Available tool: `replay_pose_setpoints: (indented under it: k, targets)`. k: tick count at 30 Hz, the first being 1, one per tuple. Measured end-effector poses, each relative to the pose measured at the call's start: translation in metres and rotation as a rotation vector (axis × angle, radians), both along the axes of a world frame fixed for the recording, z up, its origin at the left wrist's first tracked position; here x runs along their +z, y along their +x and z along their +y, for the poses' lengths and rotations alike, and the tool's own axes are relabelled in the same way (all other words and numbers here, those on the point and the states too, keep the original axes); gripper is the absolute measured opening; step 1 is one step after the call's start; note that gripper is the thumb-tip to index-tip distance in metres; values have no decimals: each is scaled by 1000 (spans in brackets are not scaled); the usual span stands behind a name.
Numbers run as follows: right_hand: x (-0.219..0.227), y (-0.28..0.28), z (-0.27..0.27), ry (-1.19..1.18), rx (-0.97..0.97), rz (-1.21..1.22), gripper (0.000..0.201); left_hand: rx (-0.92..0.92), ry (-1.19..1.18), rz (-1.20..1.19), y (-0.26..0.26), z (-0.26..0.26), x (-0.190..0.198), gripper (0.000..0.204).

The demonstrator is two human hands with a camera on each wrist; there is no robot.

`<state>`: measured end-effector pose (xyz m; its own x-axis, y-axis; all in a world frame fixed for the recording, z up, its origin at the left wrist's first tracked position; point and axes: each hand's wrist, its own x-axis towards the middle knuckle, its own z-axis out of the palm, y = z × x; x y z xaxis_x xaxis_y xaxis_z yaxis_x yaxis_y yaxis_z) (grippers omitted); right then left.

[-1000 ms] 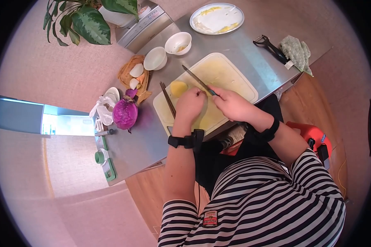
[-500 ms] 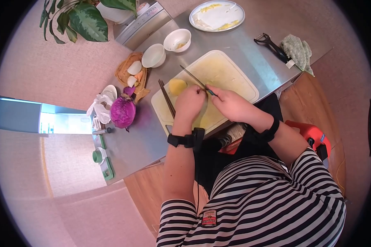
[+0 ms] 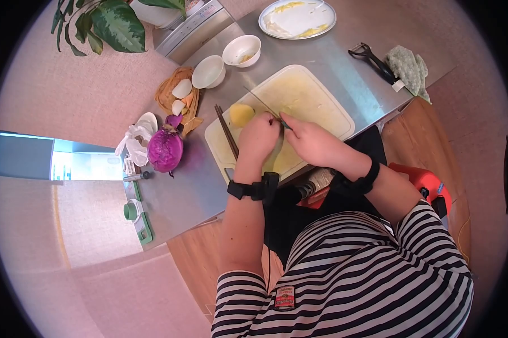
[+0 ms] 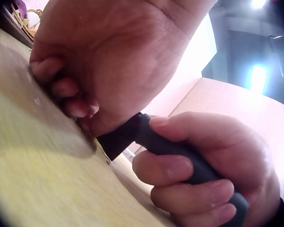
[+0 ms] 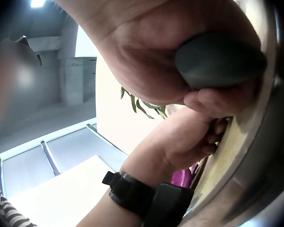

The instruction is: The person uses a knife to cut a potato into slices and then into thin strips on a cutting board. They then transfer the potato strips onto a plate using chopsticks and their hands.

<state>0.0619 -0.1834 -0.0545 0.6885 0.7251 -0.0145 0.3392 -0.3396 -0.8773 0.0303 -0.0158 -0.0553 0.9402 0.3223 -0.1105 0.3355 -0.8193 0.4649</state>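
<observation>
My right hand (image 3: 316, 142) grips the dark handle of a knife (image 4: 173, 151), its thumb along the top. The thin blade points toward the far left of the head view, over the pale cutting board (image 3: 321, 104). Beside the blade, the left hand (image 3: 259, 136) rests low on the board with its fingers curled under, knuckles right by the knife. Whether those fingers pinch a small piece I cannot tell. A yellow, peeled, rounded piece (image 3: 242, 115), like a cut potato, sits just beyond the left hand. Dark chopsticks (image 3: 226, 129) lie left of it.
Left of the board sit a purple cabbage (image 3: 165, 151) and a basket (image 3: 165, 93) with white pieces. Two white bowls (image 3: 209, 72) and an oval plate (image 3: 296, 22) stand farther back. A black peeler (image 3: 372, 59) and a green cloth (image 3: 407, 70) lie at the right.
The knife blade has turned so that it shows as a thinner line, and the right hand has come slightly closer to the left. The whole view has shifted a little.
</observation>
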Motion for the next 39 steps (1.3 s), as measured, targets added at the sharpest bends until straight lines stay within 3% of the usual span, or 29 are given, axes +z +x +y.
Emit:
replay_pose_setpoints:
  k: [6,8,9,11,17,27,30,32,39]
  targets:
    - [-12,11,14,-18,12,38,51,-7,1,10,0,-2,3,28]
    - [-43,15,18,205,-70,-158,51,-14,1,14,0,0,3,29]
    - [-21,12,11,207,-70,-161,51,0,-21,11,-1,-1,3,29]
    - [17,7,-8,50,-60,362,54,14,-46,7,-2,-3,5,28]
    - [8,5,-12,135,-62,250,52,36,-45,48,-3,-6,10,30]
    - [17,6,-11,56,15,296,50,17,-34,13,-3,-2,4,29]
    - [8,6,-7,39,11,213,49,17,-28,19,-3,-3,4,29]
    - [-13,6,2,95,-11,-99,49,17,-20,31,-2,-2,3,29]
    - [-3,15,10,-52,33,75,50,10,14,26,-2,-5,7,27]
